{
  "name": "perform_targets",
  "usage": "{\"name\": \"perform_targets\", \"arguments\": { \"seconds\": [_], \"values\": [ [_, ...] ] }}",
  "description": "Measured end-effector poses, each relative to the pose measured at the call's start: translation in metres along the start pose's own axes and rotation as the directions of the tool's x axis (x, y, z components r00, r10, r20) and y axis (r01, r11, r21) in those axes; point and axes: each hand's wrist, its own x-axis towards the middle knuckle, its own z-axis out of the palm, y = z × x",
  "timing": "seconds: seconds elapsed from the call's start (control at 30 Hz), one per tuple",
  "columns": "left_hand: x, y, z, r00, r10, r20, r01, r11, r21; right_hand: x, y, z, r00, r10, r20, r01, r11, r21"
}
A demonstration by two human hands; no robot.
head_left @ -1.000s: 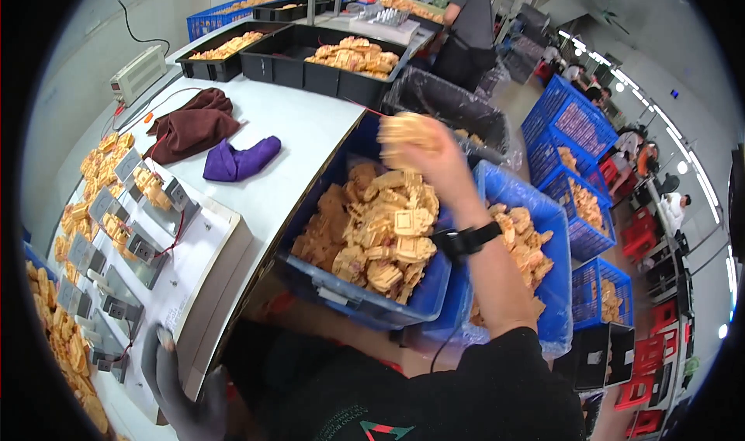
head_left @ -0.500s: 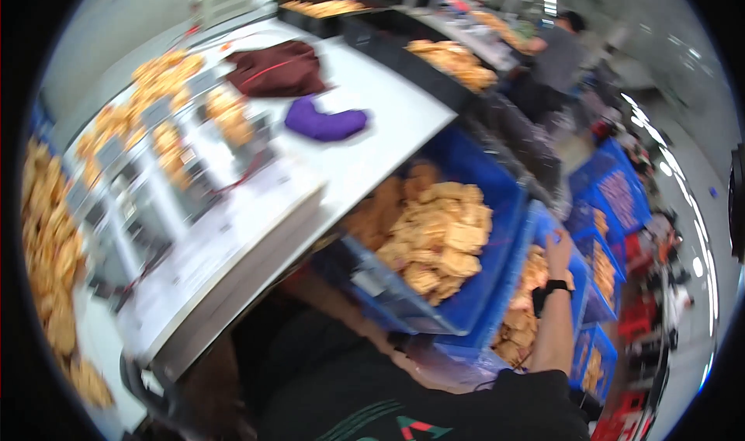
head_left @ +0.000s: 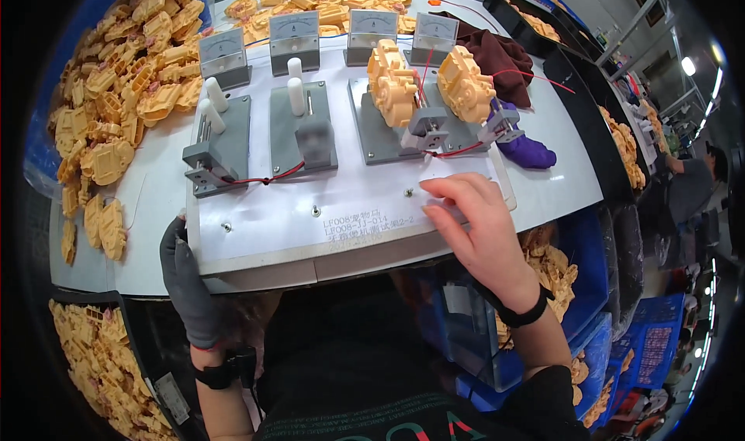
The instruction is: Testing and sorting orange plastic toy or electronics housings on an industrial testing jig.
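Observation:
My right hand point(head_left: 489, 227), bare, hovers open over the front right of a white test board point(head_left: 287, 231), thumb and index finger apart beside a small toggle switch point(head_left: 409, 192). My left hand point(head_left: 190, 286), in a dark grey glove, rests along the board's left front corner with fingers stretched; its thumb is hidden. One peach-coloured plastic gear housing point(head_left: 392, 84) sits on a grey fixture near the board's middle. Beside it, a second gear housing point(head_left: 464, 84) occupies the right fixture. Two fixtures on the left, one a grey plate point(head_left: 233, 142), carry only white pegs and clamps.
Several analog meters point(head_left: 295, 37) line the board's back. Loose peach housings point(head_left: 116, 76) heap up at the left, and more fill a black crate point(head_left: 93, 348) below. A purple cloth roll point(head_left: 528, 152) and brown cloth point(head_left: 497, 53) lie at right, above a blue bin point(head_left: 586, 286).
The view has swung left to face the board. My right hand has come from a blue bin of housings on the right to above the board. My gloved left hand has come into view.

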Motion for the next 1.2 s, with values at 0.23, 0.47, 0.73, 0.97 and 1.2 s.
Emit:
{"name": "perform_targets", "arguments": {
  "seconds": [0.23,0.47,0.73,0.97,1.2],
  "values": [
    [0.0,-0.017,-0.006,0.991,-0.125,-0.039,0.126,0.992,0.019,0.022,0.013,0.008,0.996,-0.044,0.074,0.043,0.999,0.014],
    [-0.001,-0.023,-0.006,0.988,-0.145,-0.05,0.146,0.989,0.017,0.024,0.016,0.01,0.997,-0.01,0.079,0.01,1.0,-0.001],
    [-0.004,-0.019,-0.007,0.98,-0.178,-0.091,0.185,0.98,0.077,0.022,0.017,0.015,0.999,-0.047,0.029,0.047,0.999,-0.011],
    [-0.002,-0.026,-0.007,0.988,-0.143,-0.06,0.144,0.99,0.006,0.022,0.016,0.013,0.998,-0.058,0.029,0.058,0.998,-0.024],
    [0.016,-0.06,0.0,0.986,-0.16,0.053,0.162,0.986,-0.037,0.019,0.034,0.027,0.992,-0.107,-0.064,0.109,0.994,0.028]
  ]
}}
